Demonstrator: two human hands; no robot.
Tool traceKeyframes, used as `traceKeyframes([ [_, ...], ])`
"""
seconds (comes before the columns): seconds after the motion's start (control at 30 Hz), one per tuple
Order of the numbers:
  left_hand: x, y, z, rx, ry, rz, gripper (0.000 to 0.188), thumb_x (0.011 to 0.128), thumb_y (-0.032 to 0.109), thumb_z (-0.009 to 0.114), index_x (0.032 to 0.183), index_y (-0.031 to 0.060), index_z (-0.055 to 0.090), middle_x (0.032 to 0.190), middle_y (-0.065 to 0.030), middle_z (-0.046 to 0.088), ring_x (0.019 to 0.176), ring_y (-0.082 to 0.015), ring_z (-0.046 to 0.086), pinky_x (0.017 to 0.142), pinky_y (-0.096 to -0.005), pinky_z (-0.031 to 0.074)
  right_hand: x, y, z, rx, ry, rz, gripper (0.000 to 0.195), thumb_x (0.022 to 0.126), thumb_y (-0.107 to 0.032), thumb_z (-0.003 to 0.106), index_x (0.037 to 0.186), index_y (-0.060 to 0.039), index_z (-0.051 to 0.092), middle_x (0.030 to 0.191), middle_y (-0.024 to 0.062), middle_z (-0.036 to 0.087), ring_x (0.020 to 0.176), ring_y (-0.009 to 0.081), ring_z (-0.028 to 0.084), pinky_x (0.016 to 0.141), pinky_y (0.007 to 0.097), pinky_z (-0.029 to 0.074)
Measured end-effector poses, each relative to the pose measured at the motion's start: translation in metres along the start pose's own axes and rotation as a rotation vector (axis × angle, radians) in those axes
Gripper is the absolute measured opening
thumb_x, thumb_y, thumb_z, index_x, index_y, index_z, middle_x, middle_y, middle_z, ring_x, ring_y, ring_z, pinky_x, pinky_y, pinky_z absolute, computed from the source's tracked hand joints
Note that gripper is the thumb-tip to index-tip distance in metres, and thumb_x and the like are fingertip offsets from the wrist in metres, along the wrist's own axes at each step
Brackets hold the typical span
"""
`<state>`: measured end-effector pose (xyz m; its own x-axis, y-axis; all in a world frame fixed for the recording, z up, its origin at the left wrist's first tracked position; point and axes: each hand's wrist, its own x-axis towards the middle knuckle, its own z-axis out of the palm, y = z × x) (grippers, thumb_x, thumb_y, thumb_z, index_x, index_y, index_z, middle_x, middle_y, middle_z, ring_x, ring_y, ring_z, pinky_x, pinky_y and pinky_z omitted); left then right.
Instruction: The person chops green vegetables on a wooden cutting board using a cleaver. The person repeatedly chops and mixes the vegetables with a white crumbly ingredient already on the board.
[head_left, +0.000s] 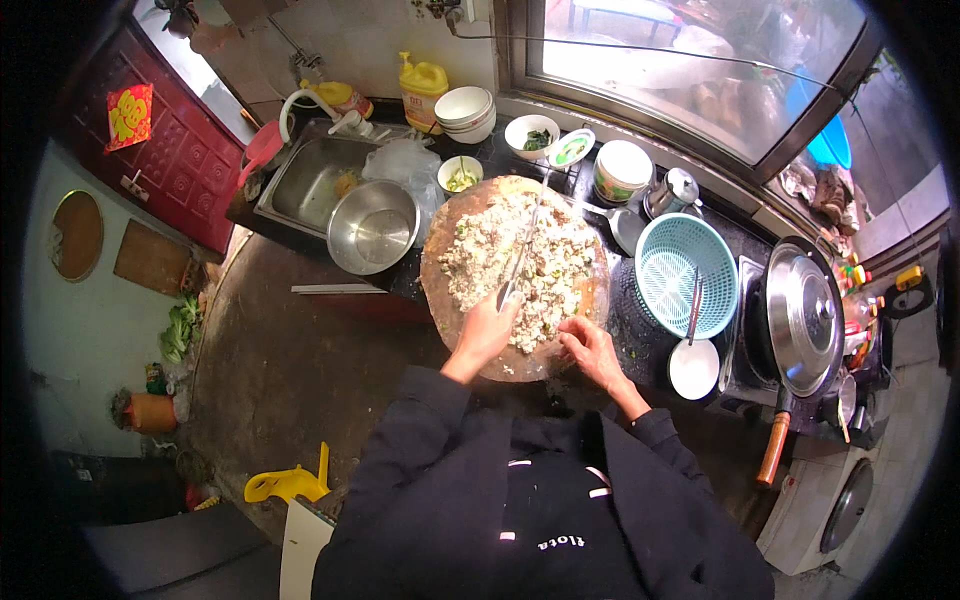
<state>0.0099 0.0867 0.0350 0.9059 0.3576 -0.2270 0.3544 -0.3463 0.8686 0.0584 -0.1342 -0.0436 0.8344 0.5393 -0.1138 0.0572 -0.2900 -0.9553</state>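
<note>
A round wooden chopping board (442, 300) lies on the dark counter, spread with a pale, crumbly chopped mixture (555, 262) flecked with green. My left hand (487, 326), at the board's near side, grips a long blade-like metal tool (529, 232), seen nearly edge-on, that reaches away across the mixture. To the right, at the board's near right edge, my right hand (592, 349) has its fingers bent close to the mixture; whether they pinch a bit of it cannot be told.
Left of the board stand a steel basin (374, 227) and a sink (300, 180). Bowls (465, 112) line the back. On the right are a ladle (626, 229), a blue plastic colander (686, 274) with chopsticks, a small white bowl (693, 370) and a lidded wok (802, 322) on the stove.
</note>
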Motion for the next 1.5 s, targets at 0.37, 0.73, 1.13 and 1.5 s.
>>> traceKeyframes([
  [0.37, 0.001, -0.012, -0.012, -0.037, 0.141, 0.142, 0.037, 0.097, 0.037, 0.053, 0.101, 0.0019, 0.061, 0.074, -0.0162, 0.063, 0.07, -0.0295, 0.064, 0.065, -0.0426, 0.049, 0.015, -0.005, 0.005, -0.141, 0.097, -0.124, 0.014, 0.093, -0.004, 0.056, 0.103, 0.0009, 0.065, 0.079, 0.004, 0.066, 0.073, 0.01, 0.062, 0.067, 0.0248, 0.05],
  [0.73, -0.002, -0.022, 0.027, -0.089, 0.135, 0.246, 0.04, 0.098, 0.038, 0.05, 0.108, 0.0007, 0.059, 0.069, -0.0139, 0.06, 0.058, -0.0263, 0.057, 0.059, -0.0409, 0.048, 0.006, -0.015, 0.002, -0.004, 0.088, 0.02, 0.017, 0.09, -0.005, 0.058, 0.104, -0.0015, 0.066, 0.084, 0.008, 0.069, 0.077, 0.0142, 0.065, 0.071, 0.0296, 0.052],
  [1.13, 0.016, -0.031, 0.007, -0.077, -0.156, -0.327, 0.045, 0.095, 0.043, 0.052, 0.096, -0.0015, 0.06, 0.062, -0.0143, 0.059, 0.053, -0.0264, 0.061, 0.055, -0.0403, 0.048, 0.001, -0.021, -0.002, -0.074, 0.062, -0.012, 0.019, 0.091, -0.009, 0.056, 0.106, -0.0022, 0.066, 0.091, 0.0105, 0.069, 0.078, 0.0172, 0.067, 0.073, 0.0306, 0.053],
  [1.5, 0.001, -0.024, -0.003, -0.329, -0.174, -0.339, 0.035, 0.101, 0.041, 0.045, 0.083, 0.011, 0.048, 0.051, 0.0004, 0.042, 0.034, -0.012, 0.039, 0.031, -0.0294, 0.032, 0.005, 0.004, 0.005, -0.071, 0.023, -0.086, 0.02, 0.089, -0.009, 0.058, 0.105, -0.0019, 0.067, 0.091, 0.0097, 0.07, 0.084, 0.0192, 0.067, 0.077, 0.0319, 0.052],
])
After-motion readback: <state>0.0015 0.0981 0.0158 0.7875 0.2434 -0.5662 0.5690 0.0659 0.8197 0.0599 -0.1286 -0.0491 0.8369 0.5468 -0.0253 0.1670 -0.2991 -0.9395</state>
